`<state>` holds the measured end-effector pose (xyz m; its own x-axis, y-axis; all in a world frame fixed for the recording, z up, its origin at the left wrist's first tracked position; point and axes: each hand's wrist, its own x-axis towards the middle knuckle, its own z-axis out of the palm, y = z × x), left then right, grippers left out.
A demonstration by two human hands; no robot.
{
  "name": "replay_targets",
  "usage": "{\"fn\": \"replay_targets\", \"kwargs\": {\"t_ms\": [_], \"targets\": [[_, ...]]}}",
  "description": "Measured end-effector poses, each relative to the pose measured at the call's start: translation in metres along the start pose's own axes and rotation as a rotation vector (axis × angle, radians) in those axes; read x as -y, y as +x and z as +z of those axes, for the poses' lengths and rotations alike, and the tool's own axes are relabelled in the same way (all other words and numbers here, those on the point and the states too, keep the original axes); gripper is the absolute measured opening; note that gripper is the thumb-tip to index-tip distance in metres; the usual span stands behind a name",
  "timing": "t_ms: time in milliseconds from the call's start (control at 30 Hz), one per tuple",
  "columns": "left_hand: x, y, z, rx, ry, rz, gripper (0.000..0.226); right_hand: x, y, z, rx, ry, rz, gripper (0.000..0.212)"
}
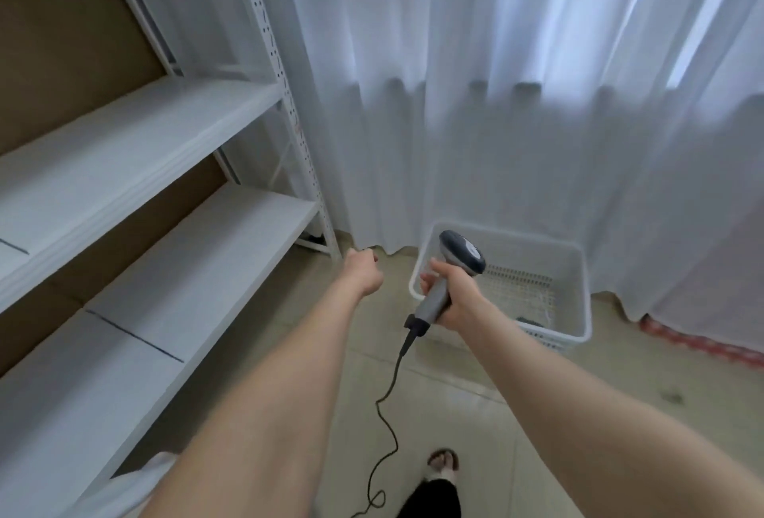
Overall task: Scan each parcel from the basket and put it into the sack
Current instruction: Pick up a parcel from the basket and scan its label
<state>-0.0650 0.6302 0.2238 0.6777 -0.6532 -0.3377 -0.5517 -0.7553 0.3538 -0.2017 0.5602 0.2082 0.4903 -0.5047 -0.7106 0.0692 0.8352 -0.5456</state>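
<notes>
My right hand (452, 294) grips the handle of a grey barcode scanner (459, 255), its dark head pointing away and its black cable (388, 414) trailing down to the floor. Behind it on the floor stands a white plastic basket (574, 294) with a perforated bottom; a small dark item (529, 321) lies at its near edge. My left hand (364, 269) is stretched forward left of the scanner, fingers curled into a loose fist with nothing seen in it. No sack is in view.
A white metal shelving rack (165, 170) with brown backing fills the left side. White curtains (496, 104) hang behind the basket down to the tiled floor (475, 435). My sandalled foot (444, 461) stands near the cable. A white edge (136, 480) shows at bottom left.
</notes>
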Motion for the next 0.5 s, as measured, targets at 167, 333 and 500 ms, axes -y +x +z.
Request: {"fn": "replay_targets", "kwargs": {"t_ms": [167,333,500], "targets": [[-0.069,0.11,0.01,0.026,0.014,0.058,0.043,0.084,0.083,-0.013,-0.072,0.044,-0.029,0.01],[-0.133,0.203,0.035,0.119,0.056,0.089,0.042,0.157,0.154,-0.034,-0.156,0.061,-0.024,0.011],[-0.185,0.286,0.068,0.2,0.104,0.103,0.044,0.215,0.225,-0.064,-0.233,0.084,0.012,0.012]]}}
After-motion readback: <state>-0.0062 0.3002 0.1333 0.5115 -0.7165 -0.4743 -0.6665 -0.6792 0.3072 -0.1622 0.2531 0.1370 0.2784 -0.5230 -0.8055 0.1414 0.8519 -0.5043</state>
